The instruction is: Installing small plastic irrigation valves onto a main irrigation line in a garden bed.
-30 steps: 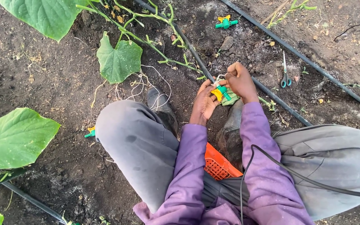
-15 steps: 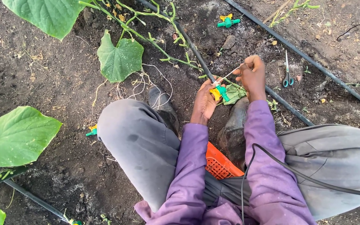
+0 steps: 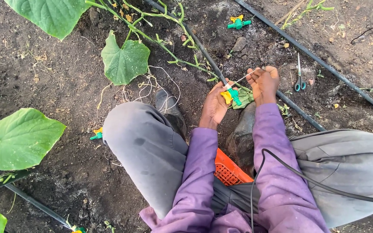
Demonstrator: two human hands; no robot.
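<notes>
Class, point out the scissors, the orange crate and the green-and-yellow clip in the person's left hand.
scissors (image 3: 299,83), head view, blue handles.
orange crate (image 3: 229,171), head view, slotted top.
green-and-yellow clip (image 3: 231,95), head view, its middle.

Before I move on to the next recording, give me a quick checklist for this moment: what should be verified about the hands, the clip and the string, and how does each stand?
1. Left hand grips the yellow and green clip: ok, the clip sits at its fingertips.
2. Right hand holds the string: ok, a thin pale strand runs from it to the clip.
3. String taut: ok, it looks straight.
4. String threaded through the clip: cannot tell, too small.
5. Scissors within reach: ok, lying on the soil just beyond the right hand.
6. Black hose clear of the hands: not ok, it passes directly beneath them.
</notes>
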